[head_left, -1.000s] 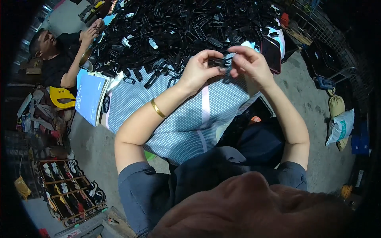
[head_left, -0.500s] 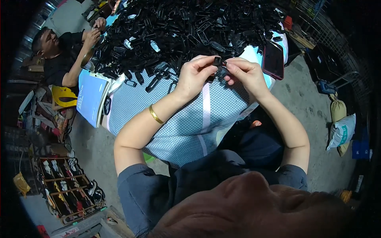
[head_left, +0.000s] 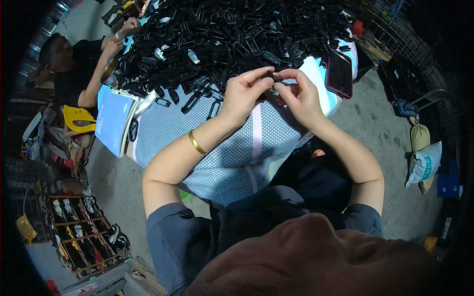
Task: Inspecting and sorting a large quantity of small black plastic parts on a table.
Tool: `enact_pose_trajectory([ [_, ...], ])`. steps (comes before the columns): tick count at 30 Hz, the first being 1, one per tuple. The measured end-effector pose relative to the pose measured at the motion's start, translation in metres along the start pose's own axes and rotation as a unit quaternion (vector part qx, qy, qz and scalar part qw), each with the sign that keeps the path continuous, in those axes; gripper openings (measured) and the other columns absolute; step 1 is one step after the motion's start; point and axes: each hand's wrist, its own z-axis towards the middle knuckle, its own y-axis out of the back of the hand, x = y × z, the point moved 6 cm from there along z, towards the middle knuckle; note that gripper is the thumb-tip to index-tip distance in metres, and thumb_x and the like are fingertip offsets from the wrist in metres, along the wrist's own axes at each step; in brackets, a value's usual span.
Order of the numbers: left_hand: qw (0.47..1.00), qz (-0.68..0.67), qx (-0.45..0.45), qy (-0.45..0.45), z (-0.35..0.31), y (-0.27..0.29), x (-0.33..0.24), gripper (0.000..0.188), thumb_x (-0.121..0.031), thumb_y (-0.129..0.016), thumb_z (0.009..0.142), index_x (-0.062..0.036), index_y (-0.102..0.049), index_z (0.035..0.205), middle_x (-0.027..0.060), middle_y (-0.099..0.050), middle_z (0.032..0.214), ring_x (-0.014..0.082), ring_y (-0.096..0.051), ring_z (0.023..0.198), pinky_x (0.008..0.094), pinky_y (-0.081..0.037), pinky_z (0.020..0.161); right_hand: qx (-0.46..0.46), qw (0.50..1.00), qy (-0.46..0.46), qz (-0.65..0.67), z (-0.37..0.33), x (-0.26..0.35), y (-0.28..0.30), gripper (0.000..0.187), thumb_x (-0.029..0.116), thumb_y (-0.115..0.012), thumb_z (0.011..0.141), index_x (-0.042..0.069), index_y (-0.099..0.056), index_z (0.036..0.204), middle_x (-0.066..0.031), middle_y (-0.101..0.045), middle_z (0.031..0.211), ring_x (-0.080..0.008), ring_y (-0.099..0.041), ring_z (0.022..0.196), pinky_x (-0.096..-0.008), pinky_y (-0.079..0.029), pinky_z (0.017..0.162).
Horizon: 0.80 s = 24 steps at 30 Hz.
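My left hand (head_left: pixel 245 94) and my right hand (head_left: pixel 302 98) meet fingertip to fingertip over the patterned cloth (head_left: pixel 212 153). Pinched between both is a small black plastic part (head_left: pixel 274 79), mostly hidden by the fingers, so its exact shape cannot be made out. Just beyond my fingers spreads a large heap of black plastic pieces (head_left: pixel 217 39), many of them narrow frames with open centres. A few loose frames (head_left: pixel 190 102) lie on the cloth, left of my left hand.
Right of the heap lies a phone (head_left: pixel 339 75) with a red edge. A blue book (head_left: pixel 114 121) sits at the table's left edge. Across the left corner, a co-worker's hands (head_left: pixel 116 42) are at the heap. Sacks (head_left: pixel 425 163) stand on the right floor, a shoe rack (head_left: pixel 84 232) lower left.
My right hand has come left, its fingertips closing up to those of my left hand around the black part. The co-worker's hands have shifted slightly.
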Motion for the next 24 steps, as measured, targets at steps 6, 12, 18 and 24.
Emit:
enact_pose_trajectory([
  [6, 0.997, 0.02, 0.078, 0.018, 0.0, 0.004, 0.003, 0.025, -0.008, -0.053, 0.086, 0.0006, -0.059, 0.109, 0.0064, -0.062, 0.095, 0.0106, -0.056, 0.083, 0.0213, -0.045, 0.074, 0.125, 0.992, -0.025, -0.017, -0.007, 0.0, -0.007, 0.022, 0.015, -0.062, 0.082, -0.004, -0.062, 0.094, -0.0037, -0.06, 0.069, -0.0095, -0.056, 0.061, -0.0241, -0.044, 0.053],
  [12, 0.994, 0.025, 0.109, 0.007, 0.002, -0.001, 0.007, 0.023, -0.008, -0.053, 0.086, 0.0005, -0.06, 0.106, 0.0087, -0.06, 0.102, 0.0145, -0.057, 0.092, 0.025, -0.045, 0.083, 0.102, 0.982, 0.053, -0.152, -0.01, 0.016, 0.004, 0.02, 0.018, -0.066, 0.077, -0.003, -0.063, 0.079, -0.011, -0.057, 0.06, -0.0119, -0.054, 0.054, -0.0267, -0.041, 0.049],
  [18, 0.8, 0.509, 0.098, -0.303, 0.027, -0.01, -0.046, 0.032, -0.017, -0.061, 0.079, -0.0052, -0.06, 0.108, 0.0087, -0.057, 0.109, 0.0235, -0.048, 0.099, 0.0338, -0.041, 0.086, 0.405, 0.869, -0.003, -0.283, -0.012, 0.022, 0.015, 0.028, 0.025, -0.071, 0.071, -0.001, -0.063, 0.077, -0.0116, -0.058, 0.065, -0.0225, -0.057, 0.058, -0.0319, -0.042, 0.052],
  [24, 0.669, 0.659, 0.121, -0.322, 0.075, -0.023, -0.022, 0.024, -0.016, -0.065, 0.072, -0.0044, -0.063, 0.092, 0.0075, -0.059, 0.093, 0.026, -0.048, 0.093, 0.0367, -0.041, 0.078, 0.182, 0.94, 0.128, -0.258, 0.002, 0.031, -0.002, 0.033, 0.029, -0.068, 0.073, 0.003, -0.064, 0.092, -0.0117, -0.061, 0.08, -0.026, -0.06, 0.07, -0.0336, -0.048, 0.066],
])
